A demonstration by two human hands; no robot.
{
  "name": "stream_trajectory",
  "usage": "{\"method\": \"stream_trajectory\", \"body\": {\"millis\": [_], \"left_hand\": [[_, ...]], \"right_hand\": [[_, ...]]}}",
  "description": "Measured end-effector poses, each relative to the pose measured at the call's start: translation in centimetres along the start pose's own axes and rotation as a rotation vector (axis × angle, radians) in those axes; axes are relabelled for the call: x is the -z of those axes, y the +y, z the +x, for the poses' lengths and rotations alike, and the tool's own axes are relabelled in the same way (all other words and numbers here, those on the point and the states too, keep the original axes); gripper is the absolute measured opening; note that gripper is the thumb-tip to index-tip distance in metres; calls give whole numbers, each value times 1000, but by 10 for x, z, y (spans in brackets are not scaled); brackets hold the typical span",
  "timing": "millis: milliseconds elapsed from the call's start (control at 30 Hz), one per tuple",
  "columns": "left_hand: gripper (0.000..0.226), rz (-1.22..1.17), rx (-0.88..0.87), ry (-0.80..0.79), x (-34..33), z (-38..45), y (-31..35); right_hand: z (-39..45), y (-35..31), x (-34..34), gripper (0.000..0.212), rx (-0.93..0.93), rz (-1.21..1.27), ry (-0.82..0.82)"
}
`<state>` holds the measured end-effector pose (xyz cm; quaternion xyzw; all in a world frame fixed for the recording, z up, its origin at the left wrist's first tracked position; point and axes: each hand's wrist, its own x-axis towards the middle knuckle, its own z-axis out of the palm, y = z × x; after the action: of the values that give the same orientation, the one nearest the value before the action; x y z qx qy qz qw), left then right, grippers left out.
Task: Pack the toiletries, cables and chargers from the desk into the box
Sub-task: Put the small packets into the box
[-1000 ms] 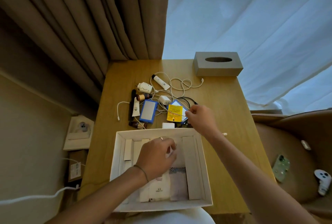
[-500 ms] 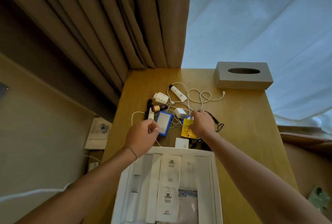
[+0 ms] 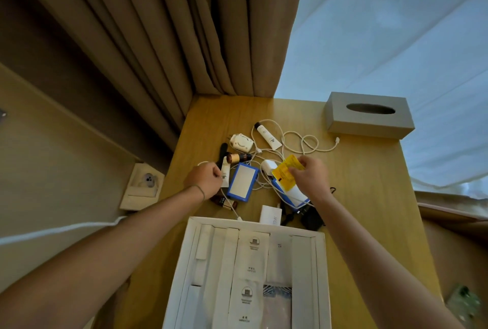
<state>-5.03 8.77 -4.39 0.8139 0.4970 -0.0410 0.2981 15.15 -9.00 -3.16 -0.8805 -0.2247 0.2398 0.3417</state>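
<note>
A white box [image 3: 190, 262] with paper packets inside sits at the desk's near edge. Beyond it lies a pile: a blue-rimmed case [image 3: 241, 182], a round white charger [image 3: 240, 142], a white tube [image 3: 268, 134], a brown bottle [image 3: 237, 157], a looped white cable [image 3: 303, 141], a white adapter [image 3: 267, 166] and a black charger [image 3: 313, 219]. My left hand [image 3: 204, 181] is closed at the pile's left side on a thin white cable [image 3: 229, 206] that trails toward the box. My right hand [image 3: 310, 178] pinches a yellow sachet [image 3: 285, 175] raised above the pile.
A grey tissue box [image 3: 369, 117] stands at the desk's far right corner. Brown curtains [image 3: 184, 38] hang behind the desk. A wall socket [image 3: 145, 181] and a thick white cord [image 3: 52, 228] are off the desk's left edge. A small white carton [image 3: 272, 215] lies just beyond the box.
My left hand left the box and reached forward to the pile's left side, closing on the thin cable. My right hand lifted the yellow sachet off the pile. The view tilted upward.
</note>
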Motion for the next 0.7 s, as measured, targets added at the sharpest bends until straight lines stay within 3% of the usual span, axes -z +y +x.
{"method": "stream_trajectory", "body": {"millis": [133, 300, 500, 600, 700], "left_hand": [[10, -65, 39, -10, -13, 22, 1], [27, -69, 89, 30, -28, 42, 7], [61, 145, 54, 10, -42, 48, 8], [67, 176, 37, 10, -45, 49, 10], [68, 94, 78, -19, -43, 50, 8]], "right_hand": [[-25, -20, 9, 21, -32, 248, -41], [-57, -27, 11, 22, -154, 374, -174], [-95, -23, 18, 21, -146, 295, -219], [-111, -18, 17, 12, -136, 244, -198], [-127, -12, 17, 24, -120, 172, -172]]}}
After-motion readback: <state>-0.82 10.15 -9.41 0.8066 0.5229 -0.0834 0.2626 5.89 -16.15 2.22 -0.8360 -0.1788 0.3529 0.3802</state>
